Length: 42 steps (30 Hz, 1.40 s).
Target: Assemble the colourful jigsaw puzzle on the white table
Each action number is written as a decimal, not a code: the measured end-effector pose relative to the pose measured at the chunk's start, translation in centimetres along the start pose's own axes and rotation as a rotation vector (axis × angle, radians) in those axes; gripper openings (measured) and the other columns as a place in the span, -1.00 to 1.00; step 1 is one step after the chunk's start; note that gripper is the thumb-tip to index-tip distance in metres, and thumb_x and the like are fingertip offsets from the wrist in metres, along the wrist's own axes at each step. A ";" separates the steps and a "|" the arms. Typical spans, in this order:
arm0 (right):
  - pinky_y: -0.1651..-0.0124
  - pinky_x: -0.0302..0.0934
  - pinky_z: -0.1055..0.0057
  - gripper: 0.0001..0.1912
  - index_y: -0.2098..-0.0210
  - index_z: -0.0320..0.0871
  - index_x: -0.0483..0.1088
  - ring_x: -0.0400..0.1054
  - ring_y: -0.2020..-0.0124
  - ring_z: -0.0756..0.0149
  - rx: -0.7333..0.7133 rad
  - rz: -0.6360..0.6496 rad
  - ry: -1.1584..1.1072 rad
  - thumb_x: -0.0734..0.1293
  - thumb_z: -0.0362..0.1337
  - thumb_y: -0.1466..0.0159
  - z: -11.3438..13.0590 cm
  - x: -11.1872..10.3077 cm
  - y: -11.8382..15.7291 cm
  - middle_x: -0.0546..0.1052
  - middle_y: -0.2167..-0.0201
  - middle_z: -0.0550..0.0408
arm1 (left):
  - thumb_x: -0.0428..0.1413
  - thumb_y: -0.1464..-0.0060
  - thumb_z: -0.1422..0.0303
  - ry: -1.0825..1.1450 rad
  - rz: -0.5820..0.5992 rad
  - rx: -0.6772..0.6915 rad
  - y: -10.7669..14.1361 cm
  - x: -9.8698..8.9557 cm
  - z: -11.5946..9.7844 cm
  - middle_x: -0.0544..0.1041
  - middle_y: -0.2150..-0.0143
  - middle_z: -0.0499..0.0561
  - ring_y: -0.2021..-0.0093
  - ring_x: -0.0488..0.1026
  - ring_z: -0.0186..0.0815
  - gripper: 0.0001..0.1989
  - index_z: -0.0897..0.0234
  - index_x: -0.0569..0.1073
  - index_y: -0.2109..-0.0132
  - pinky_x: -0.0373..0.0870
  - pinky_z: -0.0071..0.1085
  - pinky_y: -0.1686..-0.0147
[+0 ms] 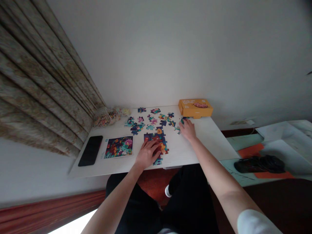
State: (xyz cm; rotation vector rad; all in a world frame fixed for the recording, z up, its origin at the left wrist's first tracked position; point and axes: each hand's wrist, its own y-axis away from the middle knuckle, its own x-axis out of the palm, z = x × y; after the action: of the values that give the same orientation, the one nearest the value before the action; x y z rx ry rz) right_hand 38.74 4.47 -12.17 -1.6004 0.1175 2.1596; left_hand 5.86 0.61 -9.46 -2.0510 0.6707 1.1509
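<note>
My left hand (pixel 147 152) lies over a joined section of a jigsaw puzzle (pixel 164 148), its fingers stretched out and partly covering the dark blue, red and orange picture. At the table's far right, my right hand (pixel 188 129) has its fingertips on a dark green puzzle piece (pixel 184 119), in front of the box. Close beside that hand lies a pale teal puzzle piece (pixel 177 130). Several loose puzzle pieces (pixel 153 121) are scattered beyond the joined section. Left of my left hand is a printed reference picture (pixel 119 147) with the same kind of colourful artwork.
A yellow puzzle box (pixel 196 108) stands at the back right against the wall. A black phone (pixel 90 151) lies at the left edge, with a clear bag of small colourful things (pixel 106 117) behind it. Right of the white table (pixel 209 143), a lower surface holds a dark object (pixel 259 164).
</note>
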 end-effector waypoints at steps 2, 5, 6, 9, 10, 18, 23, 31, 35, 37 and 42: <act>-0.43 -0.05 -0.18 -0.37 -0.41 -0.20 0.25 0.10 -0.46 -0.10 0.014 0.053 0.050 0.13 0.03 -0.49 -0.6 -0.2 -0.4 0.22 -0.46 -0.32 | 0.11 -0.35 0.31 -0.001 -0.003 0.000 0.0 0.0 0.0 0.51 -0.30 0.14 -0.32 0.43 -0.07 -0.67 0.16 0.53 -0.20 0.25 0.09 -0.40; -0.45 -0.13 -0.21 -0.27 -0.44 -0.19 0.20 0.04 -0.49 -0.14 0.005 0.096 0.083 0.18 0.13 -0.45 -0.7 -0.2 -0.5 0.15 -0.49 -0.33 | 0.12 -0.34 0.31 -0.003 -0.003 0.000 0.0 0.0 0.0 0.50 -0.31 0.13 -0.32 0.43 -0.06 -0.66 0.13 0.53 -0.21 0.25 0.09 -0.40; -0.45 -0.14 -0.22 -0.27 -0.44 -0.19 0.20 0.03 -0.49 -0.13 0.001 0.099 0.085 0.18 0.14 -0.45 -0.5 -0.1 -0.5 0.15 -0.49 -0.33 | 0.12 -0.34 0.31 -0.004 -0.001 -0.001 0.0 0.0 0.0 0.50 -0.31 0.13 -0.32 0.43 -0.06 -0.66 0.13 0.53 -0.21 0.25 0.10 -0.40; -0.45 -0.11 -0.17 -0.34 -0.40 -0.20 0.25 0.05 -0.48 -0.08 -0.055 0.099 0.076 0.16 0.06 -0.47 0.2 0.0 -0.4 0.20 -0.47 -0.33 | 0.13 -0.34 0.30 -0.009 0.005 -0.006 0.1 0.0 0.0 0.50 -0.31 0.14 -0.32 0.42 -0.05 -0.66 0.15 0.53 -0.21 0.25 0.11 -0.40; -0.45 -0.08 -0.14 -0.38 -0.39 -0.20 0.27 0.07 -0.48 -0.06 -0.086 0.099 0.072 0.16 0.02 -0.48 0.4 0.0 -0.3 0.22 -0.46 -0.32 | 0.13 -0.34 0.30 -0.008 0.007 -0.006 0.1 0.0 0.0 0.50 -0.31 0.14 -0.32 0.42 -0.05 -0.66 0.15 0.53 -0.22 0.25 0.10 -0.40; -0.46 -0.04 -0.10 -0.49 -0.38 -0.14 0.31 0.09 -0.48 0.04 -0.263 0.163 0.032 0.10 -0.18 -0.52 1.9 0.1 0.0 0.24 -0.47 -0.20 | 0.13 -0.34 0.30 -0.004 0.005 -0.004 0.1 0.1 0.1 0.50 -0.30 0.15 -0.33 0.42 -0.06 -0.66 0.17 0.53 -0.21 0.27 0.08 -0.39; -0.41 0.11 0.05 -0.54 -0.28 -0.04 0.44 0.25 -0.40 0.11 -0.334 0.244 -0.060 0.14 -0.35 -0.48 2.1 -0.6 -3.6 0.38 -0.40 -0.02 | 0.13 -0.34 0.30 -0.011 0.012 -0.007 0.1 0.0 0.0 0.48 -0.33 0.13 -0.33 0.41 -0.07 -0.64 0.16 0.51 -0.23 0.26 0.07 -0.39; -0.33 0.17 0.07 -0.44 -0.29 -0.14 0.42 0.32 -0.29 -0.06 -0.210 0.025 0.002 0.23 0.03 -0.46 3.8 -0.7 -0.2 0.44 -0.31 -0.21 | 0.12 -0.35 0.27 -0.006 0.016 -0.017 0.1 -0.1 -0.1 0.49 -0.32 0.12 -0.32 0.42 -0.05 -0.65 0.14 0.52 -0.22 0.27 0.08 -0.39; -0.31 0.16 0.05 -0.54 -0.27 -0.09 0.44 0.30 -0.30 -0.02 -0.224 0.064 0.053 0.16 -0.11 -0.49 3.8 -0.4 0.4 0.46 -0.31 -0.14 | 0.11 -0.36 0.28 -0.005 0.015 -0.013 0.1 -0.1 -0.1 0.49 -0.31 0.13 -0.33 0.41 -0.05 -0.65 0.15 0.52 -0.22 0.29 0.07 -0.37; -0.27 0.19 0.04 -0.54 -0.27 -0.07 0.45 0.31 -0.29 -0.01 -0.206 0.081 0.062 0.12 -0.19 -0.50 3.4 -0.5 -0.9 0.47 -0.31 -0.10 | 0.11 -0.36 0.29 -0.009 0.020 -0.018 0.1 0.0 -0.1 0.49 -0.32 0.13 -0.33 0.41 -0.05 -0.65 0.16 0.52 -0.23 0.29 0.08 -0.37; -0.22 0.22 0.05 -0.52 -0.25 -0.04 0.47 0.31 -0.28 -0.03 -0.151 0.098 0.122 0.08 -0.32 -0.49 3.0 -0.6 -4.1 0.46 -0.31 -0.09 | 0.11 -0.35 0.32 -0.009 0.017 -0.021 0.1 0.0 -0.2 0.47 -0.35 0.10 -0.33 0.41 -0.07 -0.63 0.11 0.49 -0.26 0.25 0.08 -0.40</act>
State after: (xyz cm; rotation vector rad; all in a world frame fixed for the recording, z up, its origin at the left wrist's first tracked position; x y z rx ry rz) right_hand 37.82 8.96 -9.81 -1.8483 0.0733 2.1884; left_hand 5.90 0.34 -9.41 -2.0602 0.6751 1.1808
